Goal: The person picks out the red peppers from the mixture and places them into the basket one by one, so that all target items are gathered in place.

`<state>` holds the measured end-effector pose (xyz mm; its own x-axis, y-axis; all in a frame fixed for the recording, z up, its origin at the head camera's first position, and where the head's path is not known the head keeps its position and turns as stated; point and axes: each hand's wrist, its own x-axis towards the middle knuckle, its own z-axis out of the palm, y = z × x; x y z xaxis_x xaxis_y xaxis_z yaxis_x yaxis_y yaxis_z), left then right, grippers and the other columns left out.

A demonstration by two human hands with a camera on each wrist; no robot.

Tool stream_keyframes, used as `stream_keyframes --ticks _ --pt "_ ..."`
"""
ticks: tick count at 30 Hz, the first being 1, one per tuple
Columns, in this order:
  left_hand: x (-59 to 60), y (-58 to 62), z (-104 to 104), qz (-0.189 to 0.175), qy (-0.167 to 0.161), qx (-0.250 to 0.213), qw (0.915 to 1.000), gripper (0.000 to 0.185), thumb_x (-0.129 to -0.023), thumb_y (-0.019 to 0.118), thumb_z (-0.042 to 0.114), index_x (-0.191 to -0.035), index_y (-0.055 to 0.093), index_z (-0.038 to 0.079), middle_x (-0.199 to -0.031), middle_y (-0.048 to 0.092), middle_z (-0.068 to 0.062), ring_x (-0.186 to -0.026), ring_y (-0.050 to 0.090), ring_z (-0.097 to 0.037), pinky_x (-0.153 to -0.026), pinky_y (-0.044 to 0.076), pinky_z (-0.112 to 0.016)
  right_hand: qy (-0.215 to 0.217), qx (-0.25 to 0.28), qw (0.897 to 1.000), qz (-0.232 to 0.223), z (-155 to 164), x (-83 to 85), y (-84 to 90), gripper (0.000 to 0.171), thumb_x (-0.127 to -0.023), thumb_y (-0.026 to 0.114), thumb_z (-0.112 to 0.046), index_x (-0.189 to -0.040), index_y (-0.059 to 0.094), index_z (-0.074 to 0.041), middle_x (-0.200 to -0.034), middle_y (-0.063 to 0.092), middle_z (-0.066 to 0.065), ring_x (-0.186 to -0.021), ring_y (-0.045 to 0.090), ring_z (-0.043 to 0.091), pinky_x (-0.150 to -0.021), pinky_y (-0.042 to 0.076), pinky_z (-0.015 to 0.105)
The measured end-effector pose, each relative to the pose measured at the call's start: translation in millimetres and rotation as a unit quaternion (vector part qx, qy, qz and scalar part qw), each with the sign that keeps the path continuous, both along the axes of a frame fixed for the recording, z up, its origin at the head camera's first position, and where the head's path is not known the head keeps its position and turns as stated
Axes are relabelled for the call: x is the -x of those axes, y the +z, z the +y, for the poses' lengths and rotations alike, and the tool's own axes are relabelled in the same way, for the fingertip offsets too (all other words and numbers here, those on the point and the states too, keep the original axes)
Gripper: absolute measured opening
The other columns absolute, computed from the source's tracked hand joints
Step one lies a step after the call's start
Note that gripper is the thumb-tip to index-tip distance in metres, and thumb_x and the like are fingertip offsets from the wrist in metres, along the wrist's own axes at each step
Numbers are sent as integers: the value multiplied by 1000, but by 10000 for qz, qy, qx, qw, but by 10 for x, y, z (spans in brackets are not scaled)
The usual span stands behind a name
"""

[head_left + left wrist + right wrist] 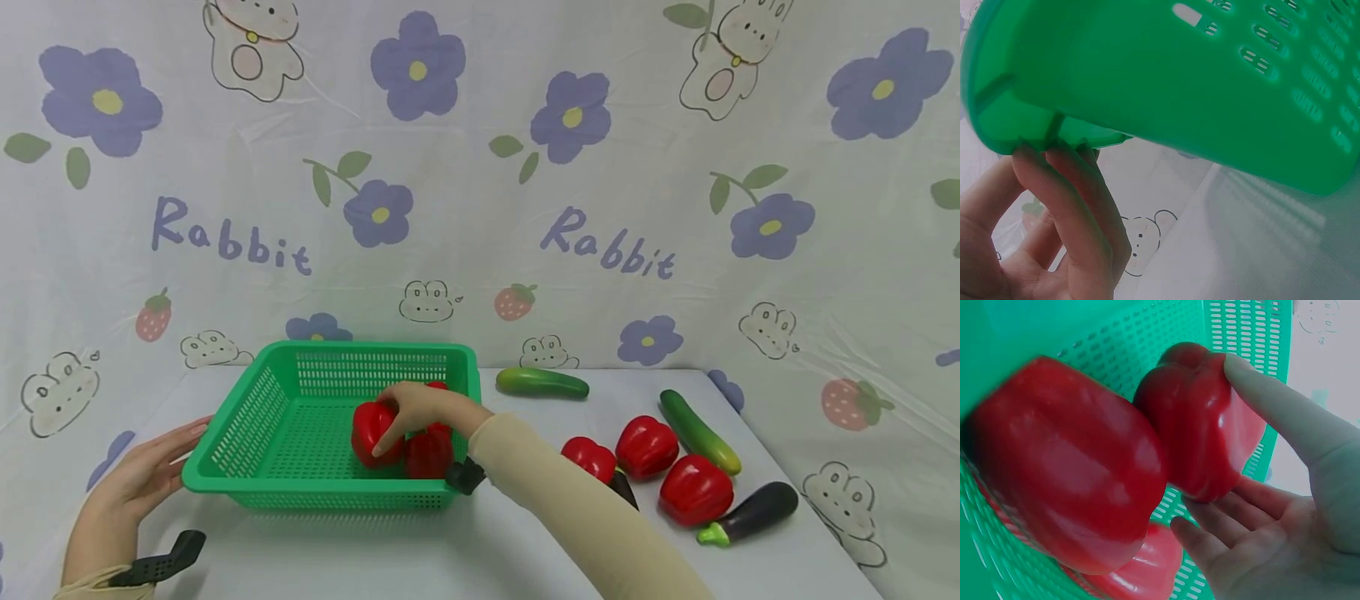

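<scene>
My right hand (pixel 416 414) reaches into a green plastic basket (pixel 322 485) and holds a red bell pepper (pixel 367 429) between thumb and fingers. The right wrist view shows this bell pepper (pixel 1191 419) between the thumb on top and the fingers beneath. Close beside it in the basket's right part lies another red bell pepper (pixel 429 454); a further bell pepper (pixel 1154 562) shows partly behind it. At the basket's left side, my left hand (pixel 142 467) has its fingers against the outside. In the left wrist view, the fingertips (pixel 1029 159) touch the rim from below.
Right of the basket lie several red bell peppers (pixel 697 490), an eggplant (pixel 757 510) and a green cucumber (pixel 697 429). A second eggplant (pixel 624 487) is partly hidden by my right sleeve. Another cucumber (pixel 542 383) lies near the patterned backdrop cloth (pixel 465 250).
</scene>
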<state>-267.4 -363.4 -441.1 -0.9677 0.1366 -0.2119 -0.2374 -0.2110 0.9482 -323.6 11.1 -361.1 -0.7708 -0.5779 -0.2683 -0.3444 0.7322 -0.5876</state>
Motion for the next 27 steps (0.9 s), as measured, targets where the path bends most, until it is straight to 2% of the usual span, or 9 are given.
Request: stream_keyframes --ticks 5,13,19,27 --pt "6 -9 -3 45 -24 1 10000 21 -93 51 20 -98 70 30 -98 65 18 -90 61 -6 -77 53 -28 55 -148 9998 105 -9 -22 -8 73 -70 78 -32 -132 43 -12 -119 53 -1 -105 49 14 -72 51 27" --pt "-4 -4 9 79 -85 -24 9999 22 -94 50 19 -100 69 29 -99 65 19 -90 61 -6 -78 53 -28 92 -407 9988 252 -35 -90 -23 69 -70 78 -32 -128 45 -14 -115 53 -3 -104 48 14 -69 52 28" --pt "-5 5 5 46 -70 -39 10000 22 -94 50 20 -99 69 30 -99 65 19 -90 61 -5 -78 53 -28 286 -864 9946 506 -63 -105 -53 61 -71 77 -31 -124 51 -14 -115 56 -2 -102 50 12 -70 51 26" --pt "-10 11 4 37 -92 -100 9999 23 -94 50 19 -99 69 29 -99 65 18 -91 62 -7 -77 53 -29 317 -1198 9912 461 -51 -127 -40 57 -70 78 -31 -120 55 -16 -109 57 -4 -101 50 12 -70 51 27"
